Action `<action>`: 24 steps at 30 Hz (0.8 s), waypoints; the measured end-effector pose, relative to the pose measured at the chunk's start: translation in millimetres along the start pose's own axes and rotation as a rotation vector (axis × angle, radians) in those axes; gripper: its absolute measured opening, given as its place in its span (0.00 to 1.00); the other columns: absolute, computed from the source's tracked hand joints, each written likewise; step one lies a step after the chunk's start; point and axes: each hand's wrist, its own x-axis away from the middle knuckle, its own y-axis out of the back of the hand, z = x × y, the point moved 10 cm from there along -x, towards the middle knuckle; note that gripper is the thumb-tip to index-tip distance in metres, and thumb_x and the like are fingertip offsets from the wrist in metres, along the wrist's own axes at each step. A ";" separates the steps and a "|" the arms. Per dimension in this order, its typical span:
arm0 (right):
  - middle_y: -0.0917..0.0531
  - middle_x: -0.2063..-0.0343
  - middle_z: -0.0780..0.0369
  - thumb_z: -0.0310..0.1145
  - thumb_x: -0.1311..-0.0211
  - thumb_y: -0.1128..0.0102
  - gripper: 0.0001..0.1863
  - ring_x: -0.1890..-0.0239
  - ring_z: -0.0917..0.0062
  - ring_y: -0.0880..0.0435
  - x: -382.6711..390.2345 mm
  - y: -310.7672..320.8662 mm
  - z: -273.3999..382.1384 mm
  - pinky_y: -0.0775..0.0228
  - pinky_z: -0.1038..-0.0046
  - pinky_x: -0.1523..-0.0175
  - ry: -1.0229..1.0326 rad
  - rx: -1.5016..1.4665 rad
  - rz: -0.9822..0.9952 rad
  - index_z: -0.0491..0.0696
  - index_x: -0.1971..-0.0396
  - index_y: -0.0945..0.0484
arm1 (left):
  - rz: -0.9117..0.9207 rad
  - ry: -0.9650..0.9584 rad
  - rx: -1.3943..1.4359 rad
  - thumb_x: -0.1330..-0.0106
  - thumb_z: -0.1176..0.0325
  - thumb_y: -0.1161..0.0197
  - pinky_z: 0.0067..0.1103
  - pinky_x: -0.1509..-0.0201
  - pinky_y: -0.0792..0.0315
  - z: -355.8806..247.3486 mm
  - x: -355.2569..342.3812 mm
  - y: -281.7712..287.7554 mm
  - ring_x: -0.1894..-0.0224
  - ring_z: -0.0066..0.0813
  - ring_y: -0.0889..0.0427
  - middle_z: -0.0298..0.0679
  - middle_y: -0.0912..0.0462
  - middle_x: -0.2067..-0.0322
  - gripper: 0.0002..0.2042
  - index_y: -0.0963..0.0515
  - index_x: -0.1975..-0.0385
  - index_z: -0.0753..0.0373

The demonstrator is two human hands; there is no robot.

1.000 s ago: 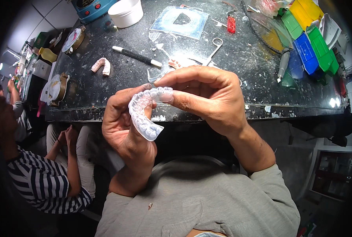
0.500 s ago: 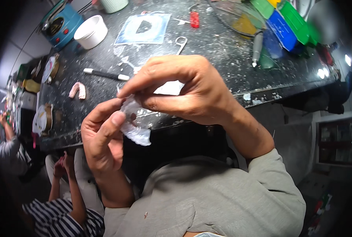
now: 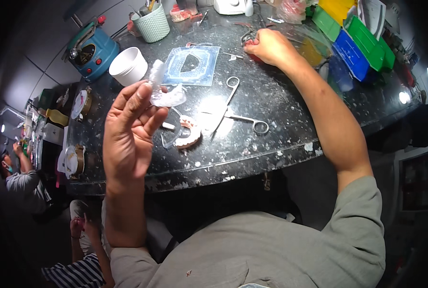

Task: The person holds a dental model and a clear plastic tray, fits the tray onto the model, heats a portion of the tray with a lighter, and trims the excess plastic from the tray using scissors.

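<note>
My left hand (image 3: 133,127) is raised over the near left of the bench, thumb and fingers pinching a clear, arch-shaped dental tray (image 3: 170,98). At the back, my right hand (image 3: 270,47) reaches down with its fingers closed around a small red object (image 3: 253,42), mostly hidden by the hand; dark metal shows by the fingertips. Beside the left hand sits a pinkish-white dental cast (image 3: 189,137), with a thin clear strip curving next to it. Metal scissors (image 3: 227,113) lie spread open on the bench. Behind the tray is a clear plastic sheet (image 3: 205,72) with a cut-out opening.
A white tub (image 3: 128,66) and a blue machine (image 3: 95,57) stand at the left, with a pale green tool basket (image 3: 152,25) behind. Green, blue and yellow bins (image 3: 350,54) stand at the back right. Another person (image 3: 82,266) sits at the lower left.
My right hand has let go of the clear dental tray and moved to the back right, onto the red object. The left hand has lifted the tray. The view has shifted, uncovering the cast and scissors.
</note>
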 end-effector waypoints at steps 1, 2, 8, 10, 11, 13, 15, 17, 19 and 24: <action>0.16 0.67 0.52 0.51 0.49 0.32 0.27 0.63 0.63 0.16 0.9 -2.3 -4.1 0.26 0.63 0.54 -0.011 -0.100 -0.004 0.42 0.62 0.21 | 0.016 -0.010 0.027 0.35 0.72 0.39 0.19 0.61 0.16 1.8 -0.8 -4.5 0.67 0.26 0.15 0.41 0.17 0.65 0.11 0.25 0.56 0.68; 0.16 0.67 0.52 0.51 0.49 0.32 0.27 0.63 0.63 0.16 2.3 -4.4 -6.6 0.26 0.63 0.54 -0.010 -0.106 -0.005 0.42 0.62 0.21 | 0.016 -0.010 0.021 0.35 0.72 0.39 0.19 0.61 0.16 4.1 -1.4 -5.9 0.67 0.26 0.15 0.41 0.17 0.65 0.11 0.25 0.56 0.68; 0.19 0.63 0.58 0.30 0.34 0.44 0.13 0.60 0.78 0.18 43.3 24.9 61.0 0.24 0.74 0.54 0.439 -1.119 0.087 0.43 0.56 0.35 | -0.052 -0.075 0.040 0.35 0.71 0.39 0.18 0.61 0.16 3.8 -9.4 -4.3 0.67 0.26 0.15 0.41 0.17 0.65 0.11 0.25 0.55 0.68; 0.19 0.62 0.56 0.29 0.33 0.47 0.16 0.63 0.78 0.18 69.4 33.7 95.4 0.24 0.73 0.55 0.554 -1.330 0.198 0.44 0.49 0.37 | -0.046 -0.095 0.032 0.35 0.72 0.39 0.18 0.61 0.16 0.4 -10.3 -2.6 0.66 0.26 0.15 0.41 0.17 0.65 0.11 0.25 0.55 0.68; 0.19 0.63 0.57 0.29 0.32 0.48 0.19 0.65 0.79 0.19 79.6 35.3 108.2 0.25 0.74 0.56 0.583 -1.365 0.272 0.45 0.45 0.39 | -0.037 -0.110 0.025 0.35 0.72 0.39 0.19 0.61 0.16 -2.1 -10.3 -2.1 0.66 0.26 0.15 0.41 0.18 0.65 0.12 0.25 0.55 0.69; 0.21 0.71 0.63 0.31 0.30 0.51 0.25 0.71 0.83 0.23 97.3 39.2 123.6 0.28 0.81 0.65 0.621 -1.391 0.327 0.48 0.35 0.43 | -0.049 -0.160 -0.023 0.36 0.73 0.39 0.20 0.61 0.16 -6.7 -11.2 -0.8 0.66 0.27 0.15 0.41 0.18 0.64 0.12 0.25 0.55 0.69; 0.26 0.78 0.68 0.32 0.30 0.53 0.22 0.82 0.89 0.31 103.5 40.8 127.6 0.37 0.86 0.78 0.656 -1.477 0.328 0.48 0.38 0.38 | -0.063 -0.210 -0.072 0.36 0.73 0.39 0.21 0.61 0.15 -11.8 -11.1 -3.1 0.65 0.27 0.15 0.42 0.18 0.63 0.12 0.25 0.55 0.69; 0.28 0.78 0.68 0.32 0.30 0.52 0.21 0.85 0.91 0.33 108.3 41.6 128.1 0.41 0.87 0.81 0.671 -1.464 0.353 0.48 0.39 0.36 | -0.091 -0.338 -0.201 0.36 0.74 0.39 0.22 0.62 0.15 -25.0 -7.4 -8.2 0.63 0.27 0.16 0.43 0.18 0.62 0.12 0.25 0.55 0.70; 0.26 0.79 0.69 0.32 0.30 0.51 0.18 0.86 0.91 0.34 110.6 36.0 128.0 0.43 0.86 0.84 0.544 -1.585 0.399 0.49 0.42 0.34 | -0.072 -0.320 -0.182 0.36 0.74 0.39 0.22 0.62 0.15 -24.8 -4.8 -7.2 0.62 0.28 0.16 0.43 0.19 0.62 0.12 0.25 0.54 0.71; 0.29 0.79 0.69 0.34 0.29 0.53 0.14 0.80 0.91 0.34 107.8 36.7 124.7 0.42 0.87 0.77 0.479 -1.680 0.305 0.50 0.47 0.29 | -0.065 -0.286 -0.127 0.37 0.74 0.38 0.23 0.63 0.16 -19.1 -2.2 -13.8 0.63 0.29 0.15 0.45 0.18 0.63 0.13 0.25 0.55 0.72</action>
